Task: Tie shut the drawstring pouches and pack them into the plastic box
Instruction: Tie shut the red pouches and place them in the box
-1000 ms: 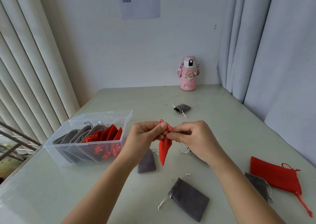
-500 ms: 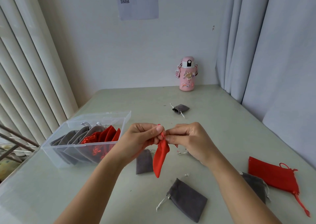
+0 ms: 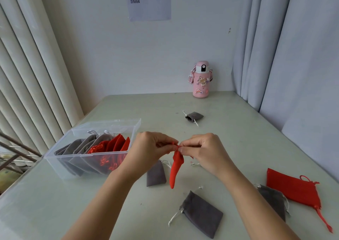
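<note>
A grey pouch is lying nearest on the bench. Just past it, left hand and right hand are both pinching a red pouch by the neck, so it's dangling. The box is sitting further back on the left, holding packed pouches.

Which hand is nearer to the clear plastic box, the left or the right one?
Left. The left hand is just right of the plastic box, close to its end wall. The right hand is farther right, beyond the red pouch that both hands pinch.
</note>
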A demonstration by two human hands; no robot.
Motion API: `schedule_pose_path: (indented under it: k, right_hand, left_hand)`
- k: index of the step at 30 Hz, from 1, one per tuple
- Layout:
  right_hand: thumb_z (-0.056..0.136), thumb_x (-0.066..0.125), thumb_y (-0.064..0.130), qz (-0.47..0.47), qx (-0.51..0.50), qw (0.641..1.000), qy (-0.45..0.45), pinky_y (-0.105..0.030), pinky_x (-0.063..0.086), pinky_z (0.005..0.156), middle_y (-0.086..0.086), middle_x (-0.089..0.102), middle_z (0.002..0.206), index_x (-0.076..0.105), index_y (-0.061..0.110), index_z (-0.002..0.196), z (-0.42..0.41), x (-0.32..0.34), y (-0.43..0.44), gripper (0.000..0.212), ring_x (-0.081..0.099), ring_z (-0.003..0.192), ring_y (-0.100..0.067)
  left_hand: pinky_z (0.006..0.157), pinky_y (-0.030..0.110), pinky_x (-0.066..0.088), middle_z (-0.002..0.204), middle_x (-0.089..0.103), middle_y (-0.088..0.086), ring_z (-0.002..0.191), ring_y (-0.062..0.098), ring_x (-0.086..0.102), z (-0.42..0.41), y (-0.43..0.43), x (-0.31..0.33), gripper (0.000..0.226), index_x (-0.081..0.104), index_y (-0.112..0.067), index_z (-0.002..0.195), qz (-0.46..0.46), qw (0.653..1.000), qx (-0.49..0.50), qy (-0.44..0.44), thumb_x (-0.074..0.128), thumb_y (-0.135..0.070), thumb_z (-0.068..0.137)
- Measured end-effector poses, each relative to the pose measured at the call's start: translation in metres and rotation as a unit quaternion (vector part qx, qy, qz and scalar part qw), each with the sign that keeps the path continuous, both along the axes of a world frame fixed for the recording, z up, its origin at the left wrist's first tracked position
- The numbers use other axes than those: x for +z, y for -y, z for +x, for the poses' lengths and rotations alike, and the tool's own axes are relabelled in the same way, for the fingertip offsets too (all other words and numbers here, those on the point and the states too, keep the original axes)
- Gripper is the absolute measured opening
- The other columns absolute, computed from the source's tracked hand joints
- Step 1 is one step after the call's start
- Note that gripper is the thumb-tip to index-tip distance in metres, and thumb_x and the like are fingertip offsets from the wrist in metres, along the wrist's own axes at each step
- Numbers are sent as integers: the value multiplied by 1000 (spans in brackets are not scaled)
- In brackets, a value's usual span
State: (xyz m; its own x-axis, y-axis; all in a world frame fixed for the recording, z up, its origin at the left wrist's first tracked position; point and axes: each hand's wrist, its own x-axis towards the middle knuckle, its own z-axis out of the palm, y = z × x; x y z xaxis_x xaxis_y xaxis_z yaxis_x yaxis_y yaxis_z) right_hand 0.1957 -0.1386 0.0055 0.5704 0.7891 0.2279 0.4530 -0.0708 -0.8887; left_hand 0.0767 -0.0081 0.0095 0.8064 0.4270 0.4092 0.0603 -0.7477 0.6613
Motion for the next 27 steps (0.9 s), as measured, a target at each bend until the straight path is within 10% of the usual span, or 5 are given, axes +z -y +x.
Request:
schedule_pose_path:
  k: [10,21,27]
  right_hand:
    - [80,72,14,33,-30,998,39,-20,41,55,4,63,58,76,20,67,-7,-4,-4,14,51,52,-3]
    - [73,65,32,85,120,945,-293,-34,45,90,-4,70,81,76,14,86,0,-6,-7,25,62,85,-17]
    - [60,75,22,115,74,937,-321,-24,43,73,-6,69,72,78,10,80,4,-5,-7,24,56,65,-11]
  left_hand:
    - [67,16,50,71,70,-1,71,9,63,5,2,-9,9,76,-10,80,138,985,53,92,77,-3,74]
    - [66,7,46,79,67,-3,76,4,58,9,7,-12,10,75,-10,83,142,966,51,208,70,-14,75]
    - [63,13,47,78,65,1,75,7,55,12,7,-15,15,76,-8,82,184,953,47,236,71,-21,76]
